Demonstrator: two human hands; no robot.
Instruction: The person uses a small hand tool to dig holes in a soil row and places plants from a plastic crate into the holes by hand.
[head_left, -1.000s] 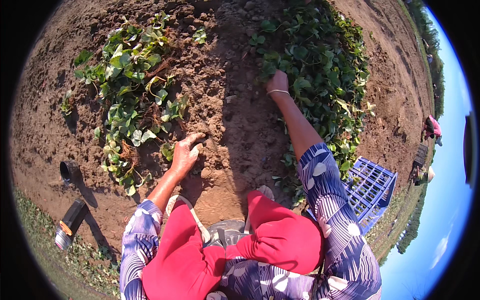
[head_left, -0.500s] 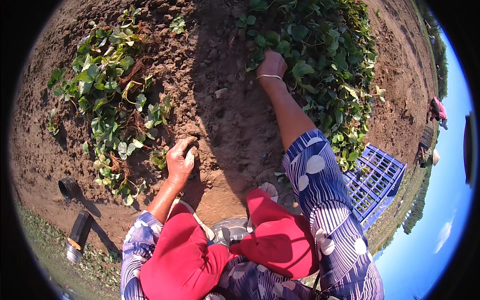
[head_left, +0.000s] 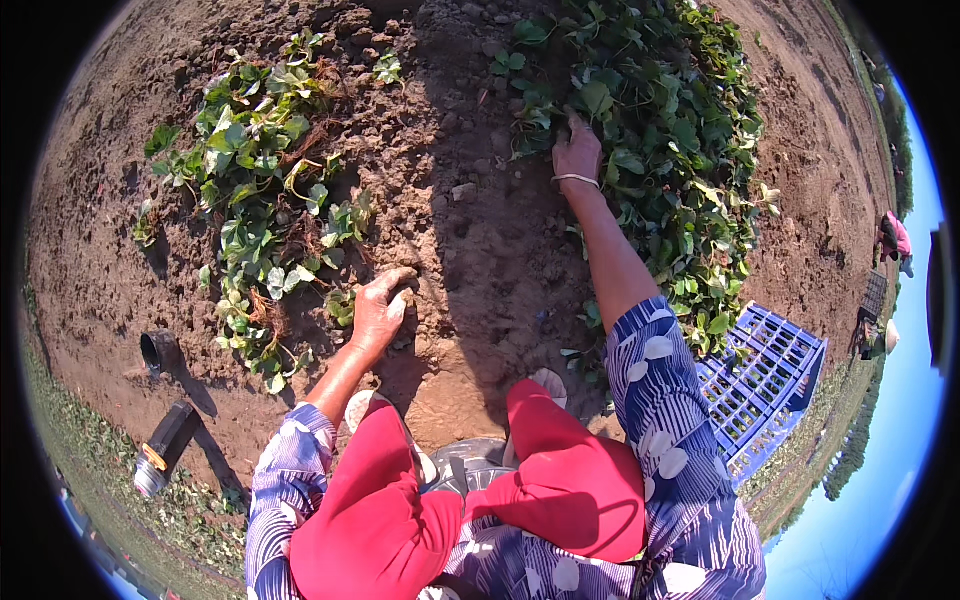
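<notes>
Fingers (head_left: 577, 132) of the right hand (head_left: 578, 160) are partly obscured by shaded green plants (head_left: 665, 130), themselves cut off at the upper edge; whether that hand grips anything cannot be determined. The patterned right sleeve (head_left: 660, 410) conceals part of the blue crate (head_left: 757, 372), and red trousers (head_left: 565, 485) cover part of a dark rounded object (head_left: 468, 462) of undetermined kind. At far right, a person in pink (head_left: 895, 238) is too small for any handwork to be read.

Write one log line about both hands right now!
left hand: by soil | right hand: at plants, partly hidden | holding: unclear | crate: at right
</notes>
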